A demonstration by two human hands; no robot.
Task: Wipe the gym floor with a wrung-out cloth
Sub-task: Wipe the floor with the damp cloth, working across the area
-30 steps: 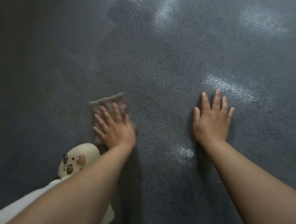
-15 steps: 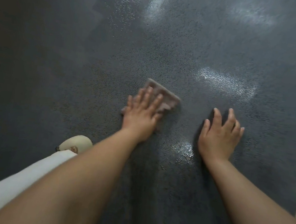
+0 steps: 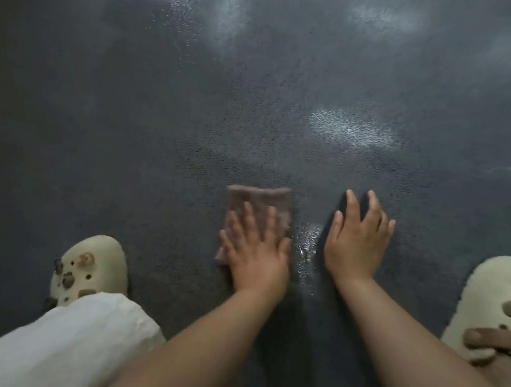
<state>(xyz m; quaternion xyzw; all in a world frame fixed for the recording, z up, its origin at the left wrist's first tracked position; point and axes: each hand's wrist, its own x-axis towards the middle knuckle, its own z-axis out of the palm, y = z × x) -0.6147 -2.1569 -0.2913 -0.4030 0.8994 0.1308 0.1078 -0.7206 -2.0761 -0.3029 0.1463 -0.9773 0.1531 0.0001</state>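
Your left hand presses flat, fingers straight, on the folded brownish-pink cloth; your right hand rests spread on the dark speckled gym floor, grasping nothing.

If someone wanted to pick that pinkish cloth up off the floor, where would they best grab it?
Probably by the far edge of the cloth, coming from above and ahead. It lies flat on the floor, with the left hand pressing flat on its near half, so only the far strip is free. Pinch that edge and peel upward. The right hand rests on the floor beside it.
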